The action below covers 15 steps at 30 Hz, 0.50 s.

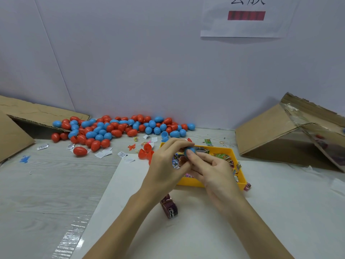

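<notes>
White sheet (pixel 186 236) is closest to us, and there's one small purple toy (pixel 169 207) on it. It's half tucked under our left wrist, so we honestly can't tell what it is. A second purple bit (pixel 247 186) peeks out past the tray corner, mostly hidden.

Next up, two hands and one blue egg (pixel 193 149) between them. Our left hand (pixel 164 165) curls over it from the top, and our right hand (pixel 216 174) pinches it with the thumb on the front. The fingers cover most of the egg. It's held up over the back part of the single yellow tray (pixel 188 182), which is stuffed with little printed packets (pixel 222 157), too jumbled to count.

Just left of the tray sit a couple of open red half shells (pixel 144 152). Behind them is the big pile of red and blue eggs (pixel 121 128), way too many for us to count.

Two cardboard boxes are tipped over, one on the left (pixel 11 131) and one on the right (pixel 270 131), both cut off by the frame. One paper sign (pixel 246 25) hangs on the wall with its top cropped.
</notes>
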Available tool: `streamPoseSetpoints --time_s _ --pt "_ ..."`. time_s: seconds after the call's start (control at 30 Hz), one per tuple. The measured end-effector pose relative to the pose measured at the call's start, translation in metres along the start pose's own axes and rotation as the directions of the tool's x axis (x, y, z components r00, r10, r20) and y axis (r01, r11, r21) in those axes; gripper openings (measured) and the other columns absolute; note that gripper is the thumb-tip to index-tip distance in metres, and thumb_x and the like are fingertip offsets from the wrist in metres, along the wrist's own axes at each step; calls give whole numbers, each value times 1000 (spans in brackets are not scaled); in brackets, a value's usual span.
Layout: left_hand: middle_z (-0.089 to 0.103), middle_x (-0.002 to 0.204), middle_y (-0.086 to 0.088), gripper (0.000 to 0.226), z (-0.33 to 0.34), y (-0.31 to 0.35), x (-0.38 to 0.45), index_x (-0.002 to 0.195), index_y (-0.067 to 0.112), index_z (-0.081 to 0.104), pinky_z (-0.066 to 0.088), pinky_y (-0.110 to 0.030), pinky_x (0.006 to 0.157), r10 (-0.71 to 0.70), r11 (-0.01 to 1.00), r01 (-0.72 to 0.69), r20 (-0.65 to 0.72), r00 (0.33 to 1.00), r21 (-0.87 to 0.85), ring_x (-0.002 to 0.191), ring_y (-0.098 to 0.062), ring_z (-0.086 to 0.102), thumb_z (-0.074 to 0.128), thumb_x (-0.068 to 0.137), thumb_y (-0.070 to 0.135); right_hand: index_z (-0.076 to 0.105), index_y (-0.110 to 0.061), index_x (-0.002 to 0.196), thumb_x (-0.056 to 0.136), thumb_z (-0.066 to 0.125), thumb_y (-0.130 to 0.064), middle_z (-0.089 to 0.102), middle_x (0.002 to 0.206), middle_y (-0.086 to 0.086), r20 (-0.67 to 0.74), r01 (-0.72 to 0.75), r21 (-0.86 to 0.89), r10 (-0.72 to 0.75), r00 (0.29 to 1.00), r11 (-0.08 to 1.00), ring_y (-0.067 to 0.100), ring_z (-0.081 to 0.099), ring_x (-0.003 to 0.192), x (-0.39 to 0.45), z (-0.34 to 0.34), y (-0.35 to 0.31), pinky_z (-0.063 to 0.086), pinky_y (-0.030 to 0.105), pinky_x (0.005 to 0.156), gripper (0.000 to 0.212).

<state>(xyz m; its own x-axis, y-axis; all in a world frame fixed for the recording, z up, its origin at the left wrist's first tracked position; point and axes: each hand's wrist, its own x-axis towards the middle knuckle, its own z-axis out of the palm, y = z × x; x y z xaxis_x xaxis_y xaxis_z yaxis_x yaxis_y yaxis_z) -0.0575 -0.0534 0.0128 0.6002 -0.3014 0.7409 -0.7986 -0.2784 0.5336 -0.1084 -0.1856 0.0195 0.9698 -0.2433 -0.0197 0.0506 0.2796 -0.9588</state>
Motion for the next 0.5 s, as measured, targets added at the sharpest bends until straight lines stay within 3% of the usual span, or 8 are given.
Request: streamPoseSetpoints --time_s 0.3,0.4,0.5 --pt "69 111 -3 35 0 1 0 113 4 71 51 -18 92 29 997 -27 -37 999 69 103 -9 64 79 80 -6 71 -7 120 68 85 -42 79 104 8 -23 15 -13 -15 1000 1000 21 76 100 1 2 6 59 38 93 64" --pt "67 111 -1 35 1 -4 -2 113 7 70 53 -21 90 34 995 -33 -8 999 96 102 -9 62 80 81 -2 73 -12 118 74 83 -40 79 103 6 -8 26 -70 -27 1000 997 20 76 100 2 1 7 61 36 88 53" --pt "61 119 5 45 1 -11 -4 125 13 63 51 -23 94 -27 997 23 53 998 69 110 -9 59 82 84 15 77 -17 112 84 79 -36 79 104 7 45 48 -128 -43 998 991 22 75 102 5 -2 4 62 36 81 34"
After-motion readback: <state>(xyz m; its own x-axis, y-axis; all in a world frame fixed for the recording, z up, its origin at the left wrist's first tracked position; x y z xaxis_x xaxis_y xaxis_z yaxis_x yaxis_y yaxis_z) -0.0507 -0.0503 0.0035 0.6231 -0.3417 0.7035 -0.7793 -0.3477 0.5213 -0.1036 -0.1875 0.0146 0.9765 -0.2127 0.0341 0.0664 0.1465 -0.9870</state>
